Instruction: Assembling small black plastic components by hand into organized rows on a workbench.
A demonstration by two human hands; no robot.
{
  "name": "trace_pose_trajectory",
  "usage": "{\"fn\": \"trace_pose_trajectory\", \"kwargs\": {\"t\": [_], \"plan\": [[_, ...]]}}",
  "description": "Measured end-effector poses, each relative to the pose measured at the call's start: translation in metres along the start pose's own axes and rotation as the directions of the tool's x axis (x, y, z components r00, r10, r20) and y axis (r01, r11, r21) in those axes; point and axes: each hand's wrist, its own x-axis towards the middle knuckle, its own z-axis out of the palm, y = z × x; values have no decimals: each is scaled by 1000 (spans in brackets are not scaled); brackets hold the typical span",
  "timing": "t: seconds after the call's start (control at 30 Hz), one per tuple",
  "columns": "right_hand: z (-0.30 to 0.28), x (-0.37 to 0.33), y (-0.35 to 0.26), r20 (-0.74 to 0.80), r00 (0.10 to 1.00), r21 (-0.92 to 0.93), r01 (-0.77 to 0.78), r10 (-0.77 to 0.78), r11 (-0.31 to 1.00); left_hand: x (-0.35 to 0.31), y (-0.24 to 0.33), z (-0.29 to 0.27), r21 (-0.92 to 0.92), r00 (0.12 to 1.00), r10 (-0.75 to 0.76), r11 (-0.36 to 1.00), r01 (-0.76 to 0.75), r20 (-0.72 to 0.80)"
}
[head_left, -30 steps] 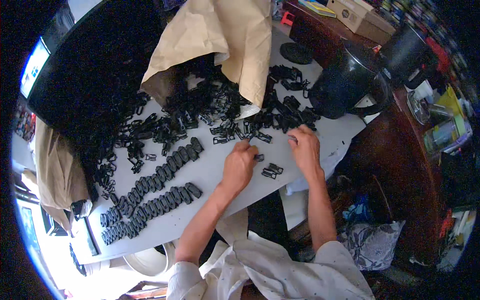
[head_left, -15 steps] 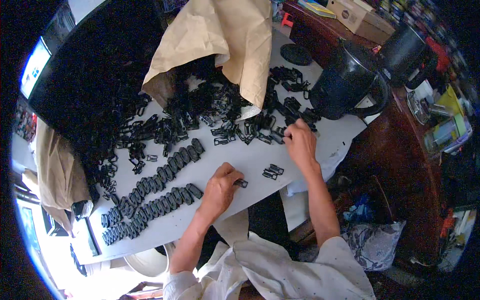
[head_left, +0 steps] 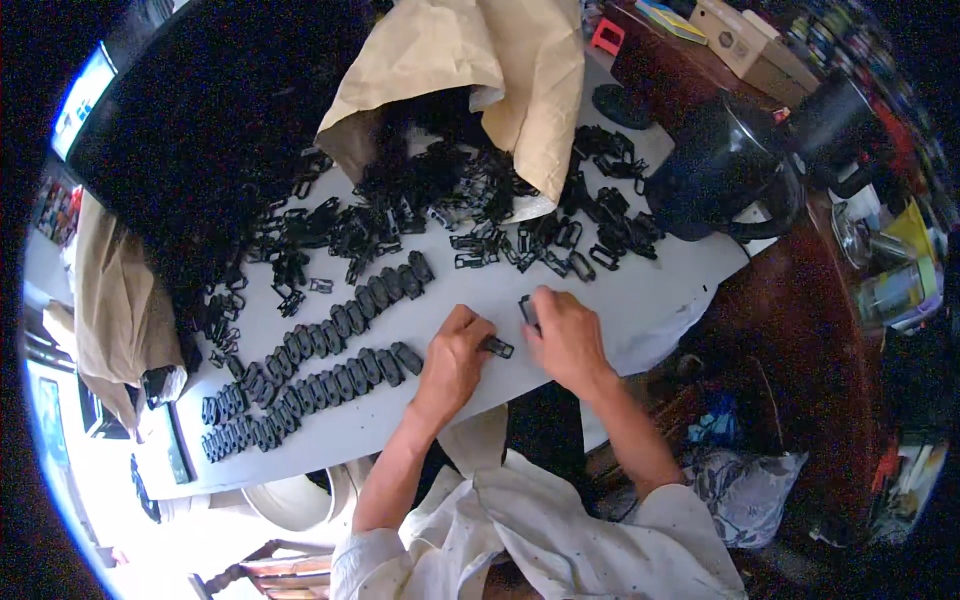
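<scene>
Near the front of the white table (head_left: 640,285), my left hand (head_left: 456,362) is closed round a small black plastic clip (head_left: 497,346), whose open-framed end sticks out past the fingers. Just right of it, my right hand (head_left: 568,342) pinches another black piece (head_left: 529,312) between thumb and fingers, held tilted. A gap separates the two pieces. Left of my hands, black clips stand side by side in two long slanting rows, a far row (head_left: 350,318) and a near row (head_left: 335,388). A loose heap of black frame-shaped parts (head_left: 375,225) lies across the back.
An open brown paper sack (head_left: 425,65) rests over the heap. Black pots (head_left: 715,170) stand by the table's right end, with a black round lid (head_left: 622,106) behind. Another paper sack (head_left: 130,310) is at the left edge. A cardboard box (head_left: 750,45) sits at the far right.
My right hand has come back from the heap toward my left hand, now with a black piece in it. The two loose clips in front are now out of sight. The view has shifted slightly.
</scene>
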Motion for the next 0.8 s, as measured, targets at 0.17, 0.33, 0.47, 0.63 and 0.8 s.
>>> {"fn": "trace_pose_trajectory", "kwargs": {"t": [0.17, 0.33, 0.47, 0.63, 0.8], "plan": [[-4, 9, 5, 74, 980, -211, 195, -183, 958, -1, -2, -10, 24, 997, -77, 997, 77, 24], [-20, 25, 17, 41, 870, -81, 493, -491, 866, 0, -4, -8, -11, 1000, -4, 1000, 4, -14], [-17, 31, 20, 184, 847, -71, 518, -499, 852, 1, -7, -6, -29, 999, -15, 999, 14, -33], [-7, 8, 3, 143, 891, 75, 425, -432, 902, 1, -6, -11, -78, 996, -84, 993, 84, 1], [5, -7, -13, 91, 921, 113, 369, -379, 923, 0, -14, -4, -35, 998, -65, 997, 65, 0]]}}
